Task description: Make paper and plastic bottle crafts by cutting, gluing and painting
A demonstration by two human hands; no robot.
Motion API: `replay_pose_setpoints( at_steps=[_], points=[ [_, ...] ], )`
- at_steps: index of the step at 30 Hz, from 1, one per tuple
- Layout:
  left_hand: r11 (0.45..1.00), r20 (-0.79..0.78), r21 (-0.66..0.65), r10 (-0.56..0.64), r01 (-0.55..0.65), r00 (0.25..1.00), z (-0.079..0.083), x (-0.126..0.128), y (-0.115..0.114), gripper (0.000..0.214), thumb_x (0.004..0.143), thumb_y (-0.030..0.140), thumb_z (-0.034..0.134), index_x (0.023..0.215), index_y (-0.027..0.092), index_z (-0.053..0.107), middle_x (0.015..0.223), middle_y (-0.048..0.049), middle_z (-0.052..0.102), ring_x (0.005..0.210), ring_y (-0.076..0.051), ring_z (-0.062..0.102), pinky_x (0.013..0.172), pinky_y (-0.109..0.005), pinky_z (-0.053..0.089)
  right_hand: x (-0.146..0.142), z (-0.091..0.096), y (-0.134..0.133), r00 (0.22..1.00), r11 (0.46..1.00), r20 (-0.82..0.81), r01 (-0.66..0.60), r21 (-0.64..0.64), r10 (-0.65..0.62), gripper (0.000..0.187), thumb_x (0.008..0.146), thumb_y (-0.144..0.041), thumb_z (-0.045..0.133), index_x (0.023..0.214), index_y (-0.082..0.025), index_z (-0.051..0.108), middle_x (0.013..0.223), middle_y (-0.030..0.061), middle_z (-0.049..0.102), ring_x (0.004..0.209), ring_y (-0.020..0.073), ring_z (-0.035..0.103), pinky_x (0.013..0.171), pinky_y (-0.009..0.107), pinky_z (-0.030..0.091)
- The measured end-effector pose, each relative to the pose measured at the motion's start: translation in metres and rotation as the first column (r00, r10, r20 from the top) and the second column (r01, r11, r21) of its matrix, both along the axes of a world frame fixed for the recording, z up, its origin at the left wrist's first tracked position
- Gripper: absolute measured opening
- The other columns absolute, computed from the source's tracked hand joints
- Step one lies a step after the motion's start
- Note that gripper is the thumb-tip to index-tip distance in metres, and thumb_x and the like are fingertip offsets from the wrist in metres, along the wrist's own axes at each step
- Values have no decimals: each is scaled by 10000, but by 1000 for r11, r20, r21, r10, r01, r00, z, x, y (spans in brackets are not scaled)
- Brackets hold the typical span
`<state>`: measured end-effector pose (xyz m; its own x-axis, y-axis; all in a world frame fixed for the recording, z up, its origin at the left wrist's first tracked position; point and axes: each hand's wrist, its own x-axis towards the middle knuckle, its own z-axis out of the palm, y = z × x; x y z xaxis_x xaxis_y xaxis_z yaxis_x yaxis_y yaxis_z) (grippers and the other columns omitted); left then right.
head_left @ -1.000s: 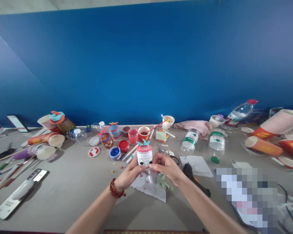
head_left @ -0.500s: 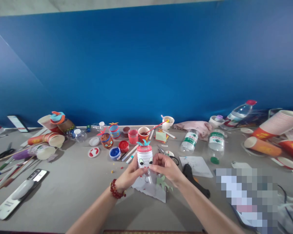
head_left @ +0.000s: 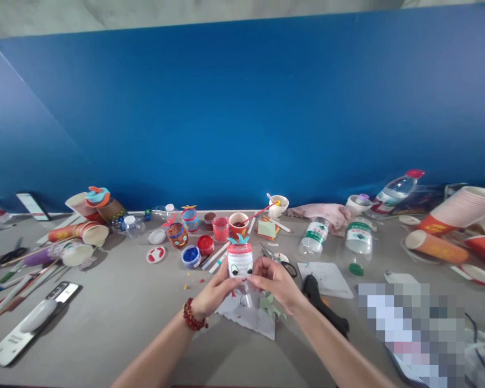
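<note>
Between my hands, above the sheet of paper, is a small white decorated cup (head_left: 240, 263). It has a ridged body, a red rim, blue-green leaf shapes on top and two eyes, with a small red mouth low on its front. My left hand (head_left: 215, 291) grips the cup's left side, its thumb across the lower front. From the right, my right hand (head_left: 278, 280) is closed, its thumb and fingers pressed at the cup's lower right edge near the mouth. Anything small in that pinch is hidden. Beneath lie a torn white paper (head_left: 248, 318) and a pale green leaf-shaped cutout (head_left: 271, 306).
Open paint pots, blue (head_left: 191, 257) and red (head_left: 205, 245), stand behind my left hand beside two painted cups. Scissors (head_left: 291, 268) and a black glue gun (head_left: 325, 307) lie right. Clear bottles (head_left: 314, 238) are farther right. A phone (head_left: 36, 323) and brushes lie left.
The view has tilted slightly upward. Both hands stay on the cup in nearly the same pose, and the red mouth shows a little more clearly.
</note>
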<state>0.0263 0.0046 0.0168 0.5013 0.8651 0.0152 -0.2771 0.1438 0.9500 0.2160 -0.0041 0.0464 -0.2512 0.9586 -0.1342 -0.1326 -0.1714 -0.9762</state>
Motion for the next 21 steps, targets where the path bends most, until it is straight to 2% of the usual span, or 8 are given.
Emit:
replay_pose_setpoints(
  at_steps=[4, 7, 10, 14, 17, 21],
  points=[
    [998, 62, 28, -53, 51, 997, 9, 2, 0, 690, 756, 263, 776, 1379, 273, 480, 1176, -65, 645, 1067, -254, 596, 912, -352, 476, -1, -3, -1, 998, 1000, -67, -12, 0, 12, 365, 684, -415, 828, 708, -176, 554, 615, -32, 591, 545, 86, 499, 553, 224, 385],
    [997, 75, 43, -63, 60, 995, 8, 3, 1, 684, 762, 243, 775, 1375, 282, 474, 1171, -61, 640, 1065, -246, 596, 897, -338, 477, -3, -10, 0, 995, 1000, -99, -6, 6, 6, 381, 659, -405, 848, 733, -179, 551, 638, -32, 599, 554, 88, 509, 555, 222, 390],
    [997, 78, 70, -43, 37, 996, 6, 4, 2, 668, 761, 229, 774, 1363, 278, 490, 1220, -62, 624, 1089, -244, 585, 911, -336, 471, -5, -17, 2, 997, 999, -65, 43, 26, -41, 420, 625, -430, 862, 703, -186, 529, 594, -45, 578, 516, 87, 492, 521, 219, 368],
    [996, 83, 83, 18, -25, 996, 7, 4, 3, 654, 747, 217, 781, 1343, 282, 520, 1238, -54, 628, 1106, -251, 584, 932, -346, 471, -3, -18, 3, 997, 998, -68, 42, 56, -38, 368, 697, -440, 815, 748, -189, 550, 600, -36, 596, 527, 100, 502, 539, 227, 380],
    [996, 92, 55, 72, -77, 993, 5, 2, 3, 667, 741, 219, 781, 1351, 281, 519, 1230, -61, 642, 1102, -269, 597, 937, -377, 482, 3, -24, 3, 988, 981, -65, 148, 123, -141, 321, 807, -463, 715, 738, -195, 553, 580, -26, 590, 571, 121, 512, 588, 241, 404],
    [993, 154, 56, 93, -103, 984, -6, 2, 5, 711, 728, 223, 787, 1376, 279, 500, 1301, -82, 614, 1135, -288, 597, 963, -410, 476, 6, -43, 5, 946, 903, 24, 302, 305, -324, 323, 866, -492, 632, 747, -195, 596, 668, 10, 610, 664, 165, 554, 649, 268, 440]
  ],
)
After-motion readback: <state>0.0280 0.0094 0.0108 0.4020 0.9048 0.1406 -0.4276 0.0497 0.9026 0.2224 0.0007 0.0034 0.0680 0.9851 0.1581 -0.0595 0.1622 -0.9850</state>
